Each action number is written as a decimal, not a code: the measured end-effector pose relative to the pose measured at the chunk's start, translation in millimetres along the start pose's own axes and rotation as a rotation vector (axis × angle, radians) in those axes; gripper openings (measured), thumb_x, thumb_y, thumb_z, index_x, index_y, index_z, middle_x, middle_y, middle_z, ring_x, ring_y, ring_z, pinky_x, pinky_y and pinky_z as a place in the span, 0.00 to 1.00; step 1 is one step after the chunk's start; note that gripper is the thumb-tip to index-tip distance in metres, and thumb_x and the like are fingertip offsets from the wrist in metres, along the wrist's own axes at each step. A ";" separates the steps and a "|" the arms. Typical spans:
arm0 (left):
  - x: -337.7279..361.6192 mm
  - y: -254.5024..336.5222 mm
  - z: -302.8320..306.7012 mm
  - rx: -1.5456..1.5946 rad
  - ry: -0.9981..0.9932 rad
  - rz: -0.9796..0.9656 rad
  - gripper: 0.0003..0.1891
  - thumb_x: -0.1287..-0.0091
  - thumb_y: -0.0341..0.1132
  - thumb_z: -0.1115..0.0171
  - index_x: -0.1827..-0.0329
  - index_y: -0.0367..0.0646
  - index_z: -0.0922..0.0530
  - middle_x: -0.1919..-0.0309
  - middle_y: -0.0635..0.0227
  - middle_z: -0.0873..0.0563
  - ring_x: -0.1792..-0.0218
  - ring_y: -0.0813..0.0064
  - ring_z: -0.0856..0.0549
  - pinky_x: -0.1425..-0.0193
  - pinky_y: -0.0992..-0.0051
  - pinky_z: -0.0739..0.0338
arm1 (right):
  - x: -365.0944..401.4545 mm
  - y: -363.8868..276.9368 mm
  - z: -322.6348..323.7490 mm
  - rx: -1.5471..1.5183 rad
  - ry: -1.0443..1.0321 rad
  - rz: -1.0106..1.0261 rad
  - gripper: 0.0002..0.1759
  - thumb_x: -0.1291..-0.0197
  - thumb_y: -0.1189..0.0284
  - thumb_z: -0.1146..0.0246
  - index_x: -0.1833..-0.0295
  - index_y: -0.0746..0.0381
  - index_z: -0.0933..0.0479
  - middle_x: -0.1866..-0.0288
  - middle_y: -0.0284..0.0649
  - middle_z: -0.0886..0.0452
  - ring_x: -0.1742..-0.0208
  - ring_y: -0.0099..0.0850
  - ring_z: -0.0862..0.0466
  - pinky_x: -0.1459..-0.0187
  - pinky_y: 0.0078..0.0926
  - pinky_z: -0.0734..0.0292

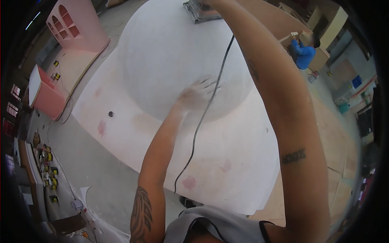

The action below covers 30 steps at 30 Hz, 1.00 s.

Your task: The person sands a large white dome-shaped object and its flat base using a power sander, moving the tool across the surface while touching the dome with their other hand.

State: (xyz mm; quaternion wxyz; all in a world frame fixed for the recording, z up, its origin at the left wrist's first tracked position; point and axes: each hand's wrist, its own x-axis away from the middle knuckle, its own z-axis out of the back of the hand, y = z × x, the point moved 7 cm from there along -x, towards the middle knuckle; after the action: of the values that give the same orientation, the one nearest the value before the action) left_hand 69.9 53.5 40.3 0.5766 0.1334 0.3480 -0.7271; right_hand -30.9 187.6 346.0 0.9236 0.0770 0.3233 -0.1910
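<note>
Head view: we are looking down past a tattooed left forearm to the left hand [197, 95], which is lying open and flat, fingers spread, on the white domed form [162, 52] and gripping nothing. A black cord [206, 106] is hanging just beside it and running up to the sander [200, 12], which is sitting on the dome's far side at the top edge. We are seeing the right hand [208, 2] reaching onto the sander; the frame is cutting it off, so we cannot tell its grip. Farther off, a pink cabinet [77, 24] is standing at left and a person in blue [304, 52] is working at right.
</note>
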 end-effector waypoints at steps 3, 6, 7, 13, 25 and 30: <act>-0.2 -11.9 8.4 0.135 0.112 0.185 0.19 0.26 0.39 0.35 0.34 0.51 0.11 0.27 0.67 0.13 0.22 0.61 0.19 0.14 0.54 0.30 | 25.2 1.7 5.7 -0.063 0.030 0.030 0.18 0.32 0.67 0.36 0.40 0.57 0.11 0.35 0.54 0.14 0.35 0.56 0.13 0.34 0.51 0.15; 5.1 -28.0 24.0 0.106 0.315 0.481 0.19 0.24 0.34 0.39 0.32 0.44 0.13 0.28 0.62 0.13 0.22 0.58 0.20 0.14 0.51 0.32 | 63.0 4.0 -2.1 -0.061 0.047 0.071 0.17 0.32 0.67 0.36 0.42 0.57 0.11 0.35 0.54 0.15 0.35 0.57 0.13 0.36 0.52 0.15; 11.8 -35.7 27.2 0.073 0.430 0.626 0.21 0.22 0.34 0.41 0.29 0.42 0.15 0.26 0.61 0.15 0.21 0.56 0.21 0.13 0.50 0.33 | 78.1 7.3 -7.2 -0.069 0.145 0.069 0.12 0.32 0.66 0.33 0.47 0.54 0.11 0.40 0.47 0.15 0.40 0.54 0.14 0.48 0.48 0.12; 28.9 -56.0 28.9 0.044 0.598 0.975 0.24 0.17 0.34 0.47 0.21 0.40 0.23 0.21 0.56 0.21 0.17 0.49 0.27 0.11 0.48 0.39 | 182.8 14.9 3.2 -0.114 0.275 0.046 0.06 0.35 0.68 0.27 0.53 0.49 0.12 0.47 0.38 0.16 0.46 0.48 0.16 0.62 0.43 0.10; 12.7 -94.7 41.6 0.039 0.160 0.806 0.33 0.17 0.40 0.45 0.10 0.47 0.36 0.10 0.56 0.37 0.10 0.48 0.42 0.06 0.51 0.48 | 291.0 31.5 -7.3 -0.199 0.278 0.155 0.11 0.40 0.72 0.24 0.52 0.48 0.12 0.44 0.37 0.17 0.45 0.47 0.18 0.64 0.41 0.16; -13.9 -120.4 42.7 0.047 -0.043 0.772 0.37 0.15 0.45 0.46 0.06 0.53 0.43 0.06 0.58 0.45 0.08 0.47 0.48 0.05 0.51 0.56 | 256.2 47.2 0.3 -0.184 0.313 0.152 0.12 0.41 0.72 0.25 0.52 0.48 0.11 0.44 0.38 0.17 0.46 0.46 0.17 0.63 0.42 0.14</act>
State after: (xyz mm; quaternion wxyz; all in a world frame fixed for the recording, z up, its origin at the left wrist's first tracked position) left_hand -29.3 46.9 121.8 0.8118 0.2526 0.2432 -0.4669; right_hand 172.3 153.1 186.6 0.8769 0.0452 0.4724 -0.0760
